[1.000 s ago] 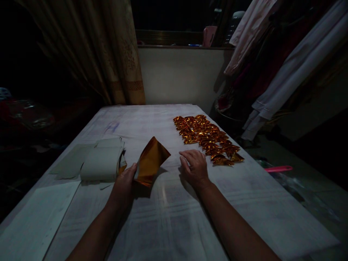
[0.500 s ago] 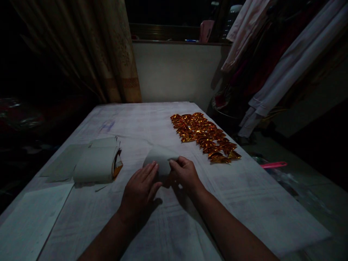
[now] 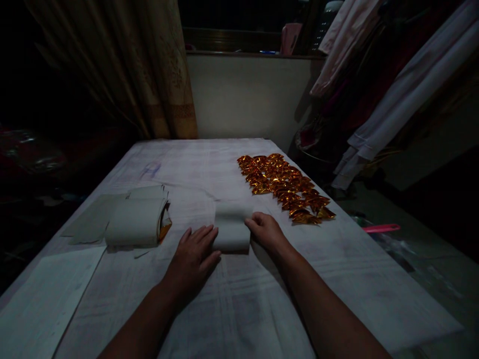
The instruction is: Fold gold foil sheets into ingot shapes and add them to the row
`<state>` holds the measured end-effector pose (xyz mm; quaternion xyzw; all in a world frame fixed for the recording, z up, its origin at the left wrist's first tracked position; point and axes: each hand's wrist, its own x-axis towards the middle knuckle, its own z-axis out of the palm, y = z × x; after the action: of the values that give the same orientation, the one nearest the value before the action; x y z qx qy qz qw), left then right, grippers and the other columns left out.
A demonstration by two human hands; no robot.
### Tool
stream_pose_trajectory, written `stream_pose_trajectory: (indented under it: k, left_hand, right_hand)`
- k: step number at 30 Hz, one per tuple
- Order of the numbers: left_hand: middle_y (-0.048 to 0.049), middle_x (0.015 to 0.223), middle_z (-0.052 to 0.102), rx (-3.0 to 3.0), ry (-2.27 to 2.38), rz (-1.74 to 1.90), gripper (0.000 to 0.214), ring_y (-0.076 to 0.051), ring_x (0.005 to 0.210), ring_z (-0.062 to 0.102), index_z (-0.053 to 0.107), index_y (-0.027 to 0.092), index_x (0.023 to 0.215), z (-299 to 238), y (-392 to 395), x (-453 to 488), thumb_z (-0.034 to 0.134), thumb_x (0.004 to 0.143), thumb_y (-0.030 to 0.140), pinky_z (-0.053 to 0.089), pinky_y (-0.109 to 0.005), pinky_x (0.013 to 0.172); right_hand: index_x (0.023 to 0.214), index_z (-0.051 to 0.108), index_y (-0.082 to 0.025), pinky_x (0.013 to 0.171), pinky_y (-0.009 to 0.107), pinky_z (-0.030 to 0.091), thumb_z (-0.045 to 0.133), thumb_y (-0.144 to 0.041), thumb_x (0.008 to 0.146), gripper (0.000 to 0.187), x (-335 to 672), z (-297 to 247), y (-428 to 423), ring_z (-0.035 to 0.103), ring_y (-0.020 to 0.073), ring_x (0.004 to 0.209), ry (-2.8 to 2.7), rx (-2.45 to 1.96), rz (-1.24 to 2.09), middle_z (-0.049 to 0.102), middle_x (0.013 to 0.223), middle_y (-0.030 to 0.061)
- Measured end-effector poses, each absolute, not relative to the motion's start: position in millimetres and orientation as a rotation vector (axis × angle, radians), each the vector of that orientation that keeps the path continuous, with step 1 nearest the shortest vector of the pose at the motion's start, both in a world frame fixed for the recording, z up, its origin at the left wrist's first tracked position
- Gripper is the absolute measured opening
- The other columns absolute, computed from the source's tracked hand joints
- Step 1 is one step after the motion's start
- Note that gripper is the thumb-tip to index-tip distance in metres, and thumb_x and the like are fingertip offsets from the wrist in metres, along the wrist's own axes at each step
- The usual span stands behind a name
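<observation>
A pale sheet of paper (image 3: 232, 234), bowed into a curve, lies on the cloth-covered table in front of me. My right hand (image 3: 266, 232) pinches its right edge between thumb and fingers. Flat on the cloth, with fingers stretched out, my left hand (image 3: 196, 252) touches the sheet's left edge at the fingertips. A stack of similar pale sheets (image 3: 132, 222), curled over at the right with orange foil showing, rests to the left. Rows of folded gold foil pieces (image 3: 284, 185) sit beyond my right hand.
White paper (image 3: 48, 294) covers the table's near left corner. A curtain (image 3: 157, 75) hangs behind at the left, and clothes (image 3: 404, 85) hang at the right. On the sill stands a pink cup (image 3: 290, 39). A pink handle (image 3: 381, 228) shows below the table's right edge.
The sheet has turned from a slanted position to lie squarer to me, its curved face now showing more. My right hand has shifted slightly right with its edge; my left hand's fingers have spread.
</observation>
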<state>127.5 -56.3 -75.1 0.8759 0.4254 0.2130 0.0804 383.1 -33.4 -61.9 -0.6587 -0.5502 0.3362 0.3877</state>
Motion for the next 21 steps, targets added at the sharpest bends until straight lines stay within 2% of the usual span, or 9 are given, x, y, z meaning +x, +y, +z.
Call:
stream_pose_trajectory:
  k: [4,7,10,12,14,17,21]
  left_hand:
    - [-0.0107,0.142,0.062,2.547,1.248,0.758,0.054,-0.026,0.129,0.059,0.047,0.023,0.149,-68.3,-56.8,126.6,0.053,0.095,0.026,0.036,-0.057,0.116]
    - [-0.0074,0.124,0.073,2.337,1.237,0.916,0.043,-0.025,0.113,0.068,0.06,0.026,0.138,-63.7,-58.9,128.8,0.053,0.095,0.028,0.047,-0.051,0.108]
    - [-0.0093,0.116,0.076,1.95,1.257,1.013,0.037,-0.026,0.106,0.07,0.072,0.023,0.124,-60.7,-60.9,133.4,0.06,0.091,0.036,0.055,-0.045,0.095]
    - [-0.0116,0.113,0.076,1.672,1.276,1.034,0.043,-0.026,0.1,0.07,0.073,0.019,0.122,-58.7,-60.6,136.5,0.066,0.085,0.04,0.057,-0.041,0.087]
    - [-0.0111,0.1,0.076,1.45,1.299,1.036,0.053,-0.023,0.087,0.07,0.073,0.016,0.123,-55.8,-58.7,138.7,0.072,0.076,0.042,0.056,-0.036,0.076]
    - [-0.0028,0.074,0.068,1.251,1.335,1.056,0.067,-0.016,0.067,0.062,0.072,0.013,0.123,-49.6,-55.4,140.1,0.08,0.064,0.045,0.051,-0.028,0.064]
    - [0.0036,0.064,0.057,1.14,1.356,1.055,0.079,-0.011,0.059,0.053,0.07,0.011,0.125,-43.7,-54.2,140.4,0.084,0.056,0.049,0.045,-0.024,0.057]
  right_hand:
    - [0.052,0.044,-0.023,0.054,0.026,0.026,0.058,-0.039,0.08,0.034,378.8,-57.1,-34.3,0.044,0.0138,0.056,-1.401,-1.672,0.824,0.043,0.052,-0.005]
    - [0.053,0.046,-0.023,0.054,0.025,0.027,0.057,-0.043,0.08,0.035,376.5,-56.2,-35.3,0.044,0.014,0.056,-1.378,-1.654,0.814,0.044,0.053,-0.0043]
    - [0.055,0.046,-0.023,0.053,0.025,0.028,0.055,-0.05,0.079,0.037,374.3,-56.7,-35.8,0.044,0.0143,0.058,-1.34,-1.617,0.833,0.045,0.054,-0.0034]
    - [0.057,0.046,-0.023,0.052,0.025,0.029,0.053,-0.056,0.079,0.04,372.2,-56.8,-36.4,0.044,0.0141,0.058,-1.317,-1.575,0.883,0.045,0.055,-0.003]
    - [0.06,0.05,-0.023,0.051,0.024,0.031,0.051,-0.061,0.078,0.042,369.2,-56.1,-37.7,0.043,0.0136,0.056,-1.305,-1.524,0.969,0.046,0.056,-0.0028]
    - [0.067,0.056,-0.022,0.048,0.024,0.034,0.053,-0.063,0.074,0.042,363.7,-54.5,-40.7,0.045,0.013,0.051,-1.294,-1.44,1.152,0.05,0.056,-0.0027]
    - [0.065,0.058,-0.02,0.045,0.023,0.033,0.065,-0.062,0.067,0.042,358.7,-54.4,-44.0,0.045,0.0115,0.048,-1.23,-1.36,1.351,0.052,0.054,-0.0021]
